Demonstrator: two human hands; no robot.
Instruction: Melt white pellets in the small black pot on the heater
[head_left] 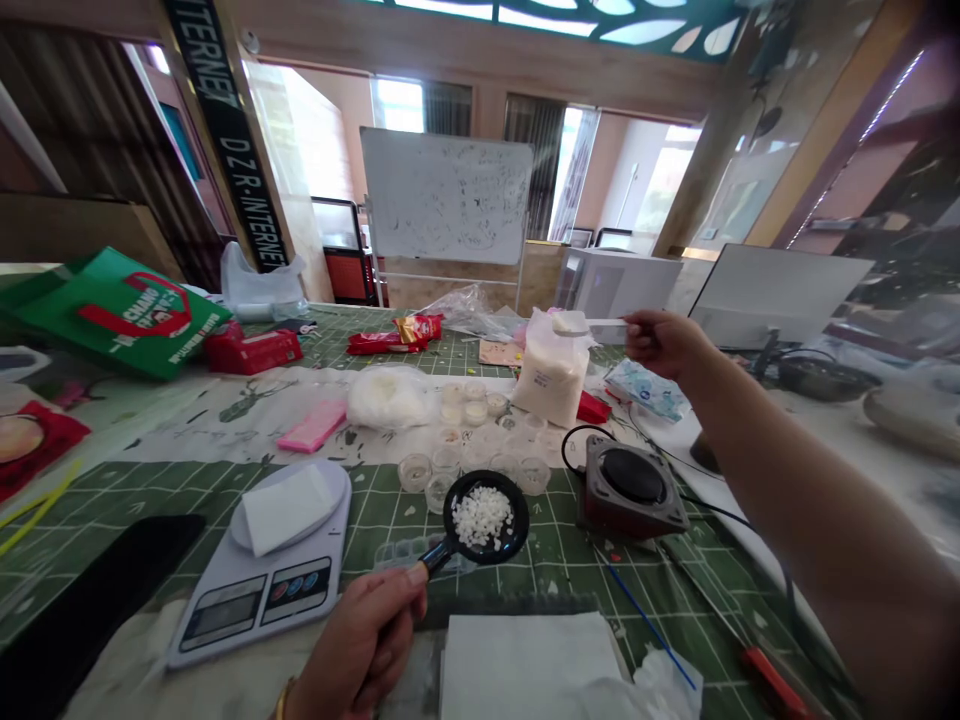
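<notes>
Apparently closed left hand [358,640] around ladle [484,483]

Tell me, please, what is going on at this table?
A person holds a small black long-handled pan of white flakes in the left hand, beside a white digital kitchen scale. The right hand holds a white scoop of white powder above a clear bag of white powder. Small clear round cups stand between them.

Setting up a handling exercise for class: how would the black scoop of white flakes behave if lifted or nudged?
The black scoop is probably end-heavy, since its wide round bowl sits on a narrow handle held in the left hand, so it may tip easily. The white flakes lie in a loose heap and would likely slide or spill if tilted.
</notes>
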